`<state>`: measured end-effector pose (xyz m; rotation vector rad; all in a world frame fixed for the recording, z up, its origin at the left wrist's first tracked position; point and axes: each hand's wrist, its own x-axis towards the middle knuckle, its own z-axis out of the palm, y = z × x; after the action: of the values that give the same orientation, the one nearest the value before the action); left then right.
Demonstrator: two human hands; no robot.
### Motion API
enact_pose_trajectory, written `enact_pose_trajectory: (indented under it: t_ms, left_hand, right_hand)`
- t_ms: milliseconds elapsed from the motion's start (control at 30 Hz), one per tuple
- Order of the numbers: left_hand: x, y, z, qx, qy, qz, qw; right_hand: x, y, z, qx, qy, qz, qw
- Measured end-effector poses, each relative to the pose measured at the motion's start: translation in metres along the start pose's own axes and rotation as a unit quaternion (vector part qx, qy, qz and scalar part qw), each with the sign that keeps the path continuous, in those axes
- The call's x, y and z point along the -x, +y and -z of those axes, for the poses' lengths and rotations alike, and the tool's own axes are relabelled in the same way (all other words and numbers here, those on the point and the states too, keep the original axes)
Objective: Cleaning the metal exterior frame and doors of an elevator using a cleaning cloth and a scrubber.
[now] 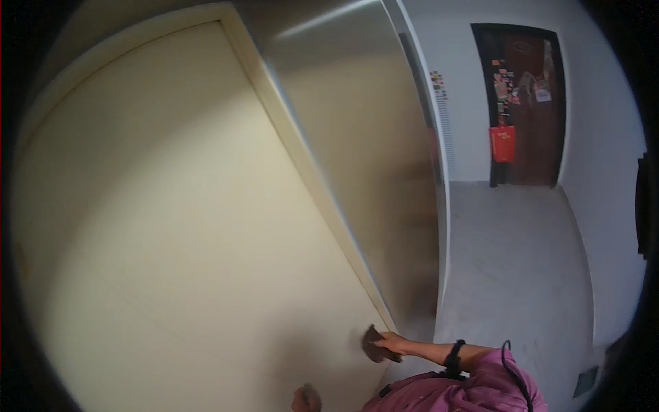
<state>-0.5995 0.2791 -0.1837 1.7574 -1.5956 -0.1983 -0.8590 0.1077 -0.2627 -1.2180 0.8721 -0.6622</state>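
Note:
My right hand [394, 343] grips a dark brown cloth [369, 346], its fingers over the folds. The cloth lies against the low part of a cream panel [195, 216], close to the panel's right-hand frame [314, 190]. Whether it presses firmly on the surface cannot be made out. At the bottom edge of the view, my left hand [307, 398] hangs in front of the same panel with its fingers curled. It is small and blurred there, so I cannot see whether anything is inside it.
Right of the frame stands a brushed metal surface [355, 129] with a pale edge strip. Beyond it a grey floor [515, 268] runs to a dark red-brown door [535, 123], where a red bag [502, 144] hangs. A white wall [602, 154] borders the right.

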Motion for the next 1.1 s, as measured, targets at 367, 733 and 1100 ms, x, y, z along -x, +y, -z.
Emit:
enact_pose_trajectory:
  t_ms: [367, 733, 1100]
  left_hand:
    - [-0.037, -0.058, -0.070, 0.125, -0.092, -0.122, 0.980]
    - [-0.200, -0.042, -0.149, 0.063, -0.184, -0.201, 0.960]
    - [-0.195, -0.091, -0.131, -0.101, -0.174, -0.202, 0.959]
  right_hand:
    - [0.138, 0.081, 0.065, -0.139, 0.261, -0.147, 0.944]
    - [0.196, 0.172, 0.117, -0.128, 0.533, -0.226, 0.805]
    - [0.267, 0.264, 0.092, -0.058, 0.422, -0.417, 0.803]
